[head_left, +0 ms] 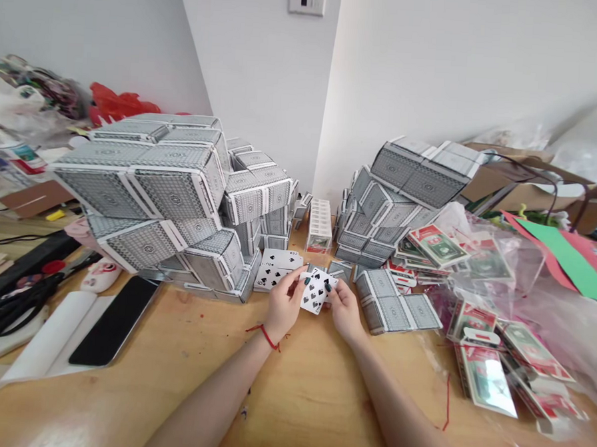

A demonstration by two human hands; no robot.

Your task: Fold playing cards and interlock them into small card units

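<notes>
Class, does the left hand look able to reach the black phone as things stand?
Probably yes: wooden tabletop runs between the left hand and the phone, and the left card structure stands behind that path. The hand holds a playing card, though, so it may need to release that first.

We seem to be in a home craft corner: card blocks (174,194), scissors (55,283) and plastic bags (121,102) crowd our wooden table (304,397)
</notes>
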